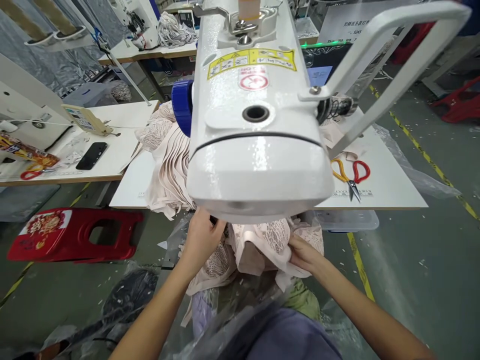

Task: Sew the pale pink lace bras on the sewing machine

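Observation:
A pale pink lace bra [275, 240] hangs at the table's front edge, below the head of a white sewing machine [258, 175]. My right hand [303, 252] is closed on the bra's right side, thumb over the fabric and the other fingers mostly behind it. On the left, my left hand [202, 232] is curled at the bra beside the underside of the machine head, its fingertips partly hidden. The needle area is out of sight behind the head. More lace cups [217, 262] drape down over my lap.
A stack of pale pink bra pieces [170, 170] lies left of the machine. Scissors [350, 180] with red and yellow handles rest on the white table [393, 185] at right. A phone [92, 155] is on the neighbouring table; a red stool [75, 235] stands below.

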Available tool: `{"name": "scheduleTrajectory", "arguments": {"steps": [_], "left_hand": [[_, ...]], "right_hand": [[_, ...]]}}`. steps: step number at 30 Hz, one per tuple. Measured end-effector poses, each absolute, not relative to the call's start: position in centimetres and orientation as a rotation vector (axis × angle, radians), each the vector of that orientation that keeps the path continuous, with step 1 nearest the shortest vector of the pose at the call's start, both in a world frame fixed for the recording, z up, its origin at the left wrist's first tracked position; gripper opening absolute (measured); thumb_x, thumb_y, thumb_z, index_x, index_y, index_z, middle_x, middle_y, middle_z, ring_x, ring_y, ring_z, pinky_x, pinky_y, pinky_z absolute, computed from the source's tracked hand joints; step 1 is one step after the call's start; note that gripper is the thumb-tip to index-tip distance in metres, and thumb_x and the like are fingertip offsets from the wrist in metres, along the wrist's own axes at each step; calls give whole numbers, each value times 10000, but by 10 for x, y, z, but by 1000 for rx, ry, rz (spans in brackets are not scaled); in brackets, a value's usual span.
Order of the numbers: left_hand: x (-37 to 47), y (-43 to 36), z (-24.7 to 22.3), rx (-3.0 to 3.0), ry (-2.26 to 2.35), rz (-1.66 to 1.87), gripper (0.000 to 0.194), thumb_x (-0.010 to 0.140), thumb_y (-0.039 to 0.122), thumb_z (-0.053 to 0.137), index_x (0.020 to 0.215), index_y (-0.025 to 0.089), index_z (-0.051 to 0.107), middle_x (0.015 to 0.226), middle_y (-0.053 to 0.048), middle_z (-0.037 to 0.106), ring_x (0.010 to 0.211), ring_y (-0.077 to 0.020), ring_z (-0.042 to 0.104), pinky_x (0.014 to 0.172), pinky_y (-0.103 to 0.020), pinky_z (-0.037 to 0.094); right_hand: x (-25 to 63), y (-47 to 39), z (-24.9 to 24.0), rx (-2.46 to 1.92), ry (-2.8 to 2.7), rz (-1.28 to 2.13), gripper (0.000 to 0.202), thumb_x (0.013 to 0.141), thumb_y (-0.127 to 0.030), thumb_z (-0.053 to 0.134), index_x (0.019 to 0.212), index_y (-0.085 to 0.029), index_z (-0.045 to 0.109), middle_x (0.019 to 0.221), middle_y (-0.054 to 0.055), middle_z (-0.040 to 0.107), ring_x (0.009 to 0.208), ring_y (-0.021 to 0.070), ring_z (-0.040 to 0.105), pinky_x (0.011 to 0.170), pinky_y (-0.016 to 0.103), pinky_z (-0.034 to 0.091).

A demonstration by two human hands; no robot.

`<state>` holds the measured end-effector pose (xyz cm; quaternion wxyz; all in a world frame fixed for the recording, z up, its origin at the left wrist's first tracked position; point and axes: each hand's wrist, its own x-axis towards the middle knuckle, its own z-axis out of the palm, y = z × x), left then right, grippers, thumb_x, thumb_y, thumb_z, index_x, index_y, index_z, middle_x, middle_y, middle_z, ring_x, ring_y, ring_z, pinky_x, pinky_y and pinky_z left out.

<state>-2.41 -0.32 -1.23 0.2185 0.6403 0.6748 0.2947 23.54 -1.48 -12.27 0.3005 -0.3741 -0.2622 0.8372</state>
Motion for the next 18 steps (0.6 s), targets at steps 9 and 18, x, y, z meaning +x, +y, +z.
{"name": "scheduleTrajectory", "arguments": {"steps": [9, 18], "left_hand": [[-28, -20, -11, 1774, 1876, 815, 280, 935, 379, 447, 1072, 184, 593, 1094, -116, 651, 780, -185, 617, 528, -249, 434], [17, -66, 24, 2389, 1379, 1311, 276, 893, 145, 542, 1167, 166, 517, 1130, -135, 646, 1134, -209, 603, 963, -324, 505]], "right_hand": [[263, 4, -92, -1245, -536, 1766, 478, 489, -473, 921, 833, -231, 693, 832, 38, 770, 757, 248, 708, 765, 374, 570], [284, -17, -12, -1168, -1083, 1380, 307, 613, -514, 868, 641, -255, 706, 573, -17, 659, 462, 135, 533, 462, 255, 422]]}}
